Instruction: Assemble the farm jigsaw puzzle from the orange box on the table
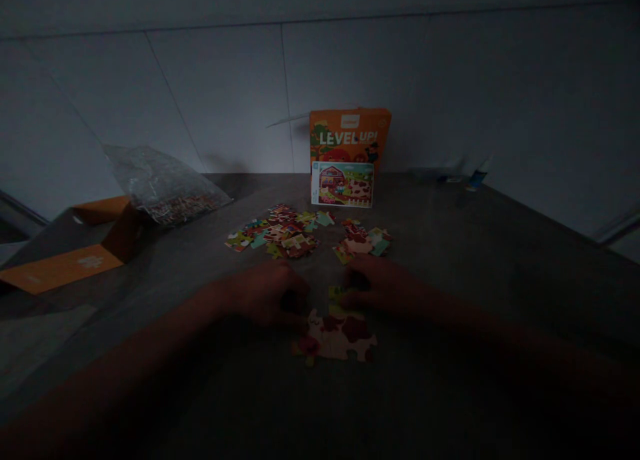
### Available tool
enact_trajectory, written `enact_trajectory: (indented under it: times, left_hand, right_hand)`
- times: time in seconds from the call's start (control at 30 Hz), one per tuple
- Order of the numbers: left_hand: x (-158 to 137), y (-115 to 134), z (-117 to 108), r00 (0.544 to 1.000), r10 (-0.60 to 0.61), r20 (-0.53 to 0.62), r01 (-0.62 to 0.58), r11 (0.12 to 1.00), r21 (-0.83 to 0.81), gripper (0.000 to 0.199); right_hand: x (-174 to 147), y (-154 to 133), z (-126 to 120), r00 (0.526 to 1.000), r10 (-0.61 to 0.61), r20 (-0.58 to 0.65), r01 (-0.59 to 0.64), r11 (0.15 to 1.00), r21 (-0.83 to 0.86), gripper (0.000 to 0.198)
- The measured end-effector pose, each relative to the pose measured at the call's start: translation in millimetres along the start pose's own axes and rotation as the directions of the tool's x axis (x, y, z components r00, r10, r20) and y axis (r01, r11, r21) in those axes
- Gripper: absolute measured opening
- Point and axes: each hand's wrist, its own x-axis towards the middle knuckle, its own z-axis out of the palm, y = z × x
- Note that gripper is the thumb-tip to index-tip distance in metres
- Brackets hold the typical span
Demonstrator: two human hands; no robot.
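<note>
The view is dim. A joined group of puzzle pieces (pixel 337 339) showing a pink cow with dark red patches lies flat on the table in front of me. My right hand (pixel 375 283) has its fingers bent over a green puzzle piece (pixel 336 299), which sits against the upper edge of the cow section; whether the two interlock I cannot tell. At the cow section's upper left is my left hand (pixel 270 293), thumb and fingers apart, the thumb side at the pieces' edge and nothing visible in its grasp.
Beyond my hands lie a larger heap of loose pieces (pixel 287 232) and a smaller heap (pixel 357 240). A farm picture card (pixel 345 185) leans on an orange puzzle box (pixel 350 130). To the left are an open orange box (pixel 75 267) and a clear bag of pieces (pixel 170 187).
</note>
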Motion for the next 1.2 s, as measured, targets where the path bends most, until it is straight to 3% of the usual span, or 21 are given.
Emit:
enact_trajectory:
  times: [0.27, 0.33, 0.37, 0.4, 0.43, 0.5, 0.57, 0.6, 0.63, 0.67, 0.73, 0.8, 0.93, 1.03, 1.13, 1.2]
  left_hand:
    - [-1.0, -1.0, -0.9, 1.0, 0.023, -0.01, -0.023, 0.999, -0.047, 0.022]
    - [-2.3, -4.8, -2.8, 0.992, 0.036, -0.118, -0.048, 0.994, -0.1, 0.027]
    - [-2.6, -8.0, -4.2, 0.973, 0.021, -0.232, -0.052, 0.99, -0.129, 0.03]
    - [-2.7, -12.2, -5.9, 0.924, -0.026, -0.381, -0.038, 0.987, -0.158, 0.034]
    - [-2.5, -17.6, -7.7, 0.837, -0.104, -0.537, -0.002, 0.981, -0.192, 0.037]
    - [-1.8, -31.6, -11.5, 0.562, -0.316, -0.764, 0.123, 0.946, -0.301, 0.039]
    - [-1.7, -48.3, -15.0, 0.304, -0.47, -0.829, 0.224, 0.881, -0.417, 0.035]
    - [-2.1, -56.8, -16.5, 0.218, -0.532, -0.818, 0.269, 0.838, -0.474, 0.032]
    - [-2.8, -64.7, -17.6, 0.17, -0.592, -0.788, 0.303, 0.792, -0.529, 0.028]
    - [-3.7, -71.6, -18.4, 0.157, -0.653, -0.741, 0.326, 0.742, -0.585, 0.024]
    - [-5.6, -81.5, -18.9, 0.179, -0.74, -0.648, 0.346, 0.664, -0.663, 0.02]
    - [-7.1, -85.9, -18.4, 0.239, -0.757, -0.608, 0.381, 0.649, -0.658, 0.026]
    - [-7.6, -85.2, -17.0, 0.33, -0.676, -0.659, 0.622, 0.681, -0.387, 0.04]
    - [-7.6, -84.2, -16.1, 0.355, -0.638, -0.683, 0.799, 0.586, -0.133, 0.048]
    - [-8.1, -82.9, -15.9, 0.416, -0.658, -0.627, 0.85, 0.527, 0.01, 0.052]
    - [-7.3, -80.1, -15.3, 0.429, -0.662, -0.615, 0.844, 0.535, 0.013, 0.051]
  right_hand:
    - [0.2, 0.3, -1.7, 1.0, -0.017, -0.007, 0.017, 1.0, 0.005, 0.028]
    - [2.2, 4.3, -3.3, 0.996, -0.047, -0.078, 0.054, 0.995, 0.085, 0.025]
    - [3.5, 7.0, -4.2, 0.987, -0.047, -0.152, 0.069, 0.987, 0.144, 0.026]
    - [5.0, 10.0, -5.1, 0.968, -0.029, -0.249, 0.082, 0.975, 0.205, 0.03]
    - [6.6, 13.2, -5.9, 0.935, 0.009, -0.354, 0.089, 0.961, 0.26, 0.034]
    - [10.0, 20.3, -7.1, 0.85, 0.11, -0.515, 0.073, 0.944, 0.321, 0.037]
    - [13.3, 27.3, -8.0, 0.804, 0.165, -0.571, 0.011, 0.956, 0.292, 0.037]
    - [14.7, 30.4, -8.4, 0.802, 0.17, -0.572, -0.027, 0.968, 0.25, 0.036]
    - [15.9, 33.2, -8.9, 0.812, 0.168, -0.559, -0.064, 0.977, 0.202, 0.035]
    - [16.8, 35.6, -9.4, 0.824, 0.166, -0.541, -0.095, 0.983, 0.157, 0.035]
    - [17.9, 38.9, -10.5, 0.841, 0.171, -0.514, -0.131, 0.985, 0.112, 0.035]
    - [18.2, 40.5, -11.0, 0.847, 0.181, -0.5, -0.14, 0.983, 0.119, 0.036]
    - [18.9, 41.7, -10.1, 0.834, 0.188, -0.518, -0.137, 0.981, 0.136, 0.037]
    - [20.1, 42.7, -8.5, 0.825, 0.171, -0.539, -0.135, 0.985, 0.106, 0.037]
    - [20.5, 43.2, -7.2, 0.82, 0.14, -0.555, -0.114, 0.99, 0.082, 0.036]
    - [20.2, 42.8, -6.6, 0.819, 0.129, -0.559, -0.1, 0.992, 0.082, 0.036]
